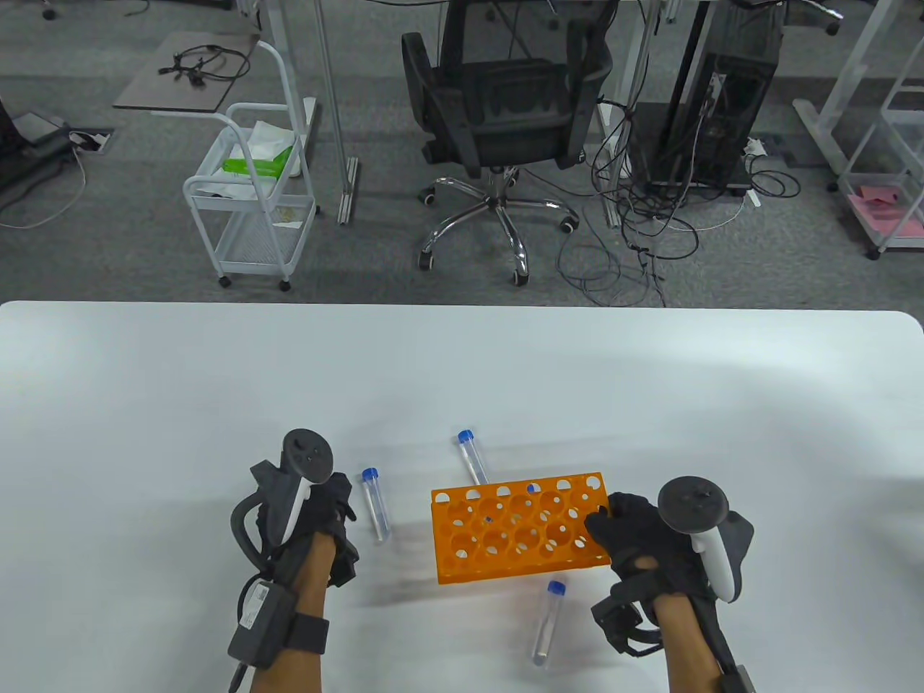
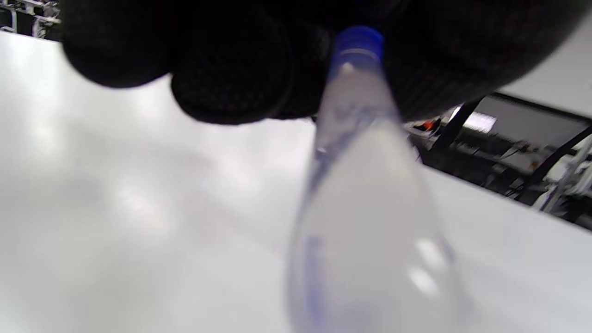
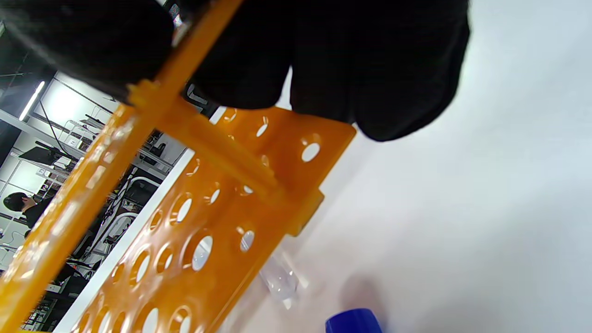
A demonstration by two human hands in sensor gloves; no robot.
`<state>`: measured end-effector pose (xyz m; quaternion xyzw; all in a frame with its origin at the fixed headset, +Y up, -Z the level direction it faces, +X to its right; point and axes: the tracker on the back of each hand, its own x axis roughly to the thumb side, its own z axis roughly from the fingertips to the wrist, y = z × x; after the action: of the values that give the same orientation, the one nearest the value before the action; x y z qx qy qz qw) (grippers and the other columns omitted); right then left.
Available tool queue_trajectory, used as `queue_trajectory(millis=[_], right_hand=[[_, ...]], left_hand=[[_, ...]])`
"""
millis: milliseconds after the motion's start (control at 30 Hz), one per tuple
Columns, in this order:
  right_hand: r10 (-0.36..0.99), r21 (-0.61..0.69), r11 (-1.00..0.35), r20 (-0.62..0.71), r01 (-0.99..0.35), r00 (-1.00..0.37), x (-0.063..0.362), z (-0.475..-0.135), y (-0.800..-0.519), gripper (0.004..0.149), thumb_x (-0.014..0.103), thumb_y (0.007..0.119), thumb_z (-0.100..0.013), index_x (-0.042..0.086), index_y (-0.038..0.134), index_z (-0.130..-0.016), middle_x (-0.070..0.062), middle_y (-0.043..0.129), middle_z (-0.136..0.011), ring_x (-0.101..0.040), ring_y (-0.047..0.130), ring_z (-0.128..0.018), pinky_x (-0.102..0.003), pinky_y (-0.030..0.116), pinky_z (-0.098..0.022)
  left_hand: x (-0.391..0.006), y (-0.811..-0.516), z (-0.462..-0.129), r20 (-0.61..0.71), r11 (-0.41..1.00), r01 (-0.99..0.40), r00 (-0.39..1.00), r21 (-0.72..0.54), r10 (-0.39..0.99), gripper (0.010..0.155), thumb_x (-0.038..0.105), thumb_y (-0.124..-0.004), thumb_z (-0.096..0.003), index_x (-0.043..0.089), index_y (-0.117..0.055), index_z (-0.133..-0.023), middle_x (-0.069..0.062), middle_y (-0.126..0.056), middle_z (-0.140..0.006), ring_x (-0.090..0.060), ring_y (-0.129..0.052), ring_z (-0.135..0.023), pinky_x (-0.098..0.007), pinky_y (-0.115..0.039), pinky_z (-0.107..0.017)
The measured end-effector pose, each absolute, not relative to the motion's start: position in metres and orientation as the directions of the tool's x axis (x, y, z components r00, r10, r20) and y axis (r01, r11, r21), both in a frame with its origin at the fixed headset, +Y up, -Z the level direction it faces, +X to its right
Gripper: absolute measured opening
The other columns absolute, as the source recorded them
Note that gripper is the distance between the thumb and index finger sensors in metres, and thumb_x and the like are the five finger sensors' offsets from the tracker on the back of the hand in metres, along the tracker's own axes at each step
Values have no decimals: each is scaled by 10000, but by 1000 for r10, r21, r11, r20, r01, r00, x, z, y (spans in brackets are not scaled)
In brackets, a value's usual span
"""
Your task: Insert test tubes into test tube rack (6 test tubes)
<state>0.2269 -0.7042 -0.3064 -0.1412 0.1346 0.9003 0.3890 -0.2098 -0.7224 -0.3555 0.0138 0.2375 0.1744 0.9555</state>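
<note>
White table (image 1: pixel 462 375), office floor w/ black chair (image 1: pixel 505 108) and white cart (image 1: pixel 253 209) behind; orange rack (image 1: pixel 518 527) sits near the front edge, one blue cap (image 1: pixel 532 489) showing in a far-row hole. Right hand (image 1: pixel 639 548) grips the rack's right end, fingers (image 3: pixel 379 69) closed over its edge; left hand (image 1: pixel 317 505), well left of the rack, has its grip closed on a blue-capped tube (image 2: pixel 360 185) per wrist view. Loose tubes rel. to rack: one (image 1: pixel 376 503) to its left beside the left hand, one (image 1: pixel 471 456) behind its far edge, one (image 1: pixel 548 621) just in front.
</note>
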Motion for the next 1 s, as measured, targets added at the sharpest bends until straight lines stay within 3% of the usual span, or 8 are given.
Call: queue_trajectory(millis=[167,600,1000], right_hand=[[665,136,-656,-361,-742,-654,226,-306,-704,583,538,855,-421,198,688,-863,98,890,-617,-275,970,-694,-407,908,-434],[668,151,-646,-364,-748,-650,225,-306,-705,582,538,852,-423,200,684,-865,99,888,-621,-276,969,-697,-405,911,-431],[667,155,-642,-368,-751,-647,224,-306,-706,582,538,852,-424,199,684,-865,99,888,-620,-279,968,-696,-406,913,-428]], left_hand=[[-197,-705,-351,-378,930,-306,852,203,362,551,478,-915,-334,207,-851,-809,-56,-1025,-550,-163,-1015,-302,-384,-880,-243],[-182,-674,-341,-277,897,-321,871,306,406,550,506,-912,-320,192,-848,-766,-22,-1030,-508,-140,-1022,-279,-373,-888,-230],[-157,-641,-324,-130,850,-325,903,416,409,542,491,-911,-339,219,-827,-800,-28,-1011,-583,-161,-1018,-354,-386,-882,-285]])
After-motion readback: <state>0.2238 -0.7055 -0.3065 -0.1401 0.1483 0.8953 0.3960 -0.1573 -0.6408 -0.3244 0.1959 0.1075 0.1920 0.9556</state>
